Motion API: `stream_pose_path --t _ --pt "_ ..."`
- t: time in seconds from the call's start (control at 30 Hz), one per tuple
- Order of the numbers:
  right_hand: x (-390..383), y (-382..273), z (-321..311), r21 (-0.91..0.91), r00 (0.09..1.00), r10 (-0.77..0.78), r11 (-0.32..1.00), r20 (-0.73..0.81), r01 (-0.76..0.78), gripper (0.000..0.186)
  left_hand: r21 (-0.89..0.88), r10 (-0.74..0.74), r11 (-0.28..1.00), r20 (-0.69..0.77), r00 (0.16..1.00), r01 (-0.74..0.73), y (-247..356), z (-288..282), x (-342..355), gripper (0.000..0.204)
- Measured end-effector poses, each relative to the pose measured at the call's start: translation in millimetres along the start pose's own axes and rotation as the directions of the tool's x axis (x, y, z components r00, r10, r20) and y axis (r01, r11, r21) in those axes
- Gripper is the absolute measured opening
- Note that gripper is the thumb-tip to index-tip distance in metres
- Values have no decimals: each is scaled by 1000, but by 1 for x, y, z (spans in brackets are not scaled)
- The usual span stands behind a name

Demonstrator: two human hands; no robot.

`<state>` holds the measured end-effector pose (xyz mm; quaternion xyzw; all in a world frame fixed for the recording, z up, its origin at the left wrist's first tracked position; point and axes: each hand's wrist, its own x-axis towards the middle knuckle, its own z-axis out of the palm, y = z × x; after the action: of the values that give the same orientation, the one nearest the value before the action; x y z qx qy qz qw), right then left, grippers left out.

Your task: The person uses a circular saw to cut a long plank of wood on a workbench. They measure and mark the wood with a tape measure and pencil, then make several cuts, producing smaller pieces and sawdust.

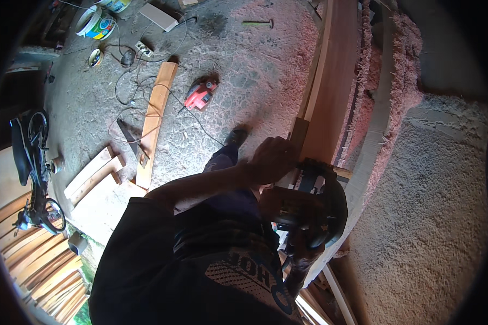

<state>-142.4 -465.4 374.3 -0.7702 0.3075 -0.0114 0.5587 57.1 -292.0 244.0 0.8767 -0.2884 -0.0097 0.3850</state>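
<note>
Left hand [272, 158]: fingers curled against a dark wood block [299, 133], can't tell if pinching. Circular saw [293, 207]'s just beside them, right hand [305, 252] at it, grip too shadowy. Pale-lettered shirt [200, 281] left of those fingers.

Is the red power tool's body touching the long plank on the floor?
Apart. The head view shows floor between the red power tool's body and the long plank.
</note>
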Motion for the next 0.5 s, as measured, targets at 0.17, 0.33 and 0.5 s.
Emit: stream_pose_path --t 0.17,0.33,0.5 --pt "0 -5 0 -23 994 112 994 19 -111 38 186 39 978 274 961 -93 14 7 16 35" --pt "0 10 -5 -165 995 97 981 -17 -98 37 82 219 964 287 933 -252 19 10 39 27" --pt "7 -20 8 -182 991 -130 975 4 129 43 204 248 929 280 927 -310 18 31 55 21"
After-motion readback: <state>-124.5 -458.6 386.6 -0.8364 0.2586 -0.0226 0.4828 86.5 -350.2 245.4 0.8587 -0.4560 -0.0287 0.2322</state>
